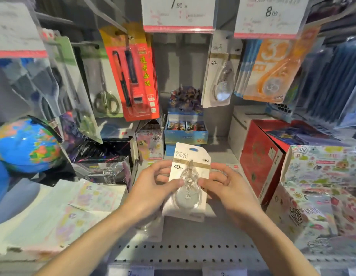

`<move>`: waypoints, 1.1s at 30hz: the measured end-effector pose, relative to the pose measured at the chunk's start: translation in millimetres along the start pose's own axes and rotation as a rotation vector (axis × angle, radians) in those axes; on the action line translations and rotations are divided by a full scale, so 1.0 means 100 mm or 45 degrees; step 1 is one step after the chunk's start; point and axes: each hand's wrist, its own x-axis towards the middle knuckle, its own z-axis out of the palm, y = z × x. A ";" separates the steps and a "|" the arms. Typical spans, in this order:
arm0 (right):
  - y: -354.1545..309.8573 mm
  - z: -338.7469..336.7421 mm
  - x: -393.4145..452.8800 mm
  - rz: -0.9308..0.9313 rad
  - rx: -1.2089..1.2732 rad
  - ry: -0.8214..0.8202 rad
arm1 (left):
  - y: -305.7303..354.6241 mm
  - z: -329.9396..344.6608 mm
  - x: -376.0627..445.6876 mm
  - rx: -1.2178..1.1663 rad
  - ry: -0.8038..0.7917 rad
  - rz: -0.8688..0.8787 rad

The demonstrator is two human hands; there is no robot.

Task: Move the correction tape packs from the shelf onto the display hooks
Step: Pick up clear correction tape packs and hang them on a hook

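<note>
A white correction tape pack (190, 168) marked 40m, with a clear teardrop dispenser, is held upright above the shelf (183, 248). My left hand (153, 186) pinches its left edge and my right hand (227, 186) pinches its right edge, thumbs on the front. Another white pack (185, 213) lies flat on the shelf just under it. One matching 40m pack (219, 76) hangs from a hook at the upper right, beside orange correction tape packs (272, 70).
A red pen pack (133, 76) and scissors (105, 90) hang at the upper left. A globe (28, 144) stands at left, a red box (262, 156) and sticker packs (320, 186) at right, card boxes (185, 128) behind. Price tags (178, 12) hang overhead.
</note>
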 end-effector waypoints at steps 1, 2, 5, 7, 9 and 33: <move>-0.03 0.07 0.01 -0.023 0.019 -0.029 | 0.02 -0.09 -0.02 0.014 0.010 0.022; -0.05 0.15 0.03 -0.049 0.031 -0.049 | 0.03 -0.18 -0.04 0.027 0.010 0.040; -0.09 0.41 0.06 -0.116 0.028 -0.093 | 0.04 -0.45 -0.12 0.068 -0.021 0.058; -0.09 0.57 0.08 -0.161 -0.004 -0.130 | 0.03 -0.62 -0.17 0.056 -0.006 0.074; -0.07 0.72 0.09 -0.178 -0.028 -0.167 | 0.00 -0.76 -0.19 0.039 0.028 0.090; 0.50 1.02 0.03 0.207 -0.974 -0.121 | -0.26 -1.34 -0.14 0.150 0.072 0.090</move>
